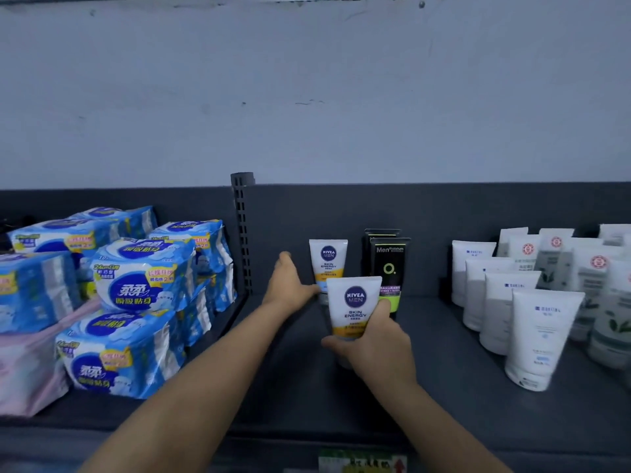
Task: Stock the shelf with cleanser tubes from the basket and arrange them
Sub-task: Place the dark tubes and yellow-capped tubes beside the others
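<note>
A white and yellow Nivea Men cleanser tube (pixel 353 303) stands cap-down over the dark grey shelf (pixel 300 387), and my right hand (pixel 375 346) grips its lower half. A second Nivea Men tube (pixel 327 259) stands further back. My left hand (pixel 290 285) reaches to its left side, thumb touching its lower part, fingers extended. Black and green Mentholatum tubes (pixel 389 268) stand just right of the rear tube. The basket is out of view.
Blue packs of sanitary pads (pixel 136 274) fill the left bay beyond a perforated upright post (pixel 243 233). Rows of white tubes (pixel 532 322) stand at the right. A price label (pixel 362 464) sits on the shelf's front edge.
</note>
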`<act>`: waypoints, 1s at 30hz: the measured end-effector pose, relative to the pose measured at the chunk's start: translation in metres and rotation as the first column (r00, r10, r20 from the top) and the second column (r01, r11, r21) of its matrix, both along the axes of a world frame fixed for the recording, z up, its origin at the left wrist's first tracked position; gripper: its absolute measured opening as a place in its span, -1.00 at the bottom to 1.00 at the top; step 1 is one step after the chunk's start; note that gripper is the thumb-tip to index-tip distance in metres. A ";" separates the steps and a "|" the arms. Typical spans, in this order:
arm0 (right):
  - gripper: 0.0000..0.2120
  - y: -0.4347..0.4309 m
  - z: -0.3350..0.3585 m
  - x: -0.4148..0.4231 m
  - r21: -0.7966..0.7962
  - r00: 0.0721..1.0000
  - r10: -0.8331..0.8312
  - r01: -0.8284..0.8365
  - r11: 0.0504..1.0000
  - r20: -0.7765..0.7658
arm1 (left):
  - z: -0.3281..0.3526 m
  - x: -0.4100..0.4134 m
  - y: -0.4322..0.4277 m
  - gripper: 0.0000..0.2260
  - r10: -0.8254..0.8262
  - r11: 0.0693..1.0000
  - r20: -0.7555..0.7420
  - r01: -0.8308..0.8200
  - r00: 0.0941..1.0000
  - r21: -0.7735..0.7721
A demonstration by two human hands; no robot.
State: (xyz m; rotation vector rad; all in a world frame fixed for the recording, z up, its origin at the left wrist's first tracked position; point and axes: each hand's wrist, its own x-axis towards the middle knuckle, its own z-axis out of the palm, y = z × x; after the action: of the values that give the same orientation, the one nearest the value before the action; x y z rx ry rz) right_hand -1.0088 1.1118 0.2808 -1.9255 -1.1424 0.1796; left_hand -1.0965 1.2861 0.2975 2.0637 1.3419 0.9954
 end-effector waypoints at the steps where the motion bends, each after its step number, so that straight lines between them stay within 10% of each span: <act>1: -0.32 0.000 0.003 0.000 -0.023 1.000 0.011 -0.011 1.000 0.000 | 0.000 -0.005 0.002 -0.37 -0.004 1.000 -0.001 0.004 1.000 0.011; 6: -0.20 0.006 0.015 0.002 -0.098 0.998 0.017 -0.024 0.995 -0.066 | 0.013 -0.033 -0.007 -0.73 -0.295 0.952 0.045 0.297 0.955 -0.074; 13: -0.21 0.046 0.010 0.002 -0.077 0.997 0.025 -0.030 0.997 -0.068 | 0.002 -0.049 -0.028 -0.63 -0.556 0.808 0.044 0.553 0.830 -0.203; 30: -0.43 0.111 0.009 0.006 -0.094 0.999 0.016 -0.020 0.995 -0.042 | -0.022 -0.013 -0.007 -0.78 -0.280 0.959 0.253 0.259 0.926 0.112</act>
State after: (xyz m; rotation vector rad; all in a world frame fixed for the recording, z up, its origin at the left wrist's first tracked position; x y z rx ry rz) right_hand -1.0028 1.2227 0.2896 -1.9854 -1.1418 0.2861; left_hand -1.1097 1.2793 0.2752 2.0143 0.8687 1.1648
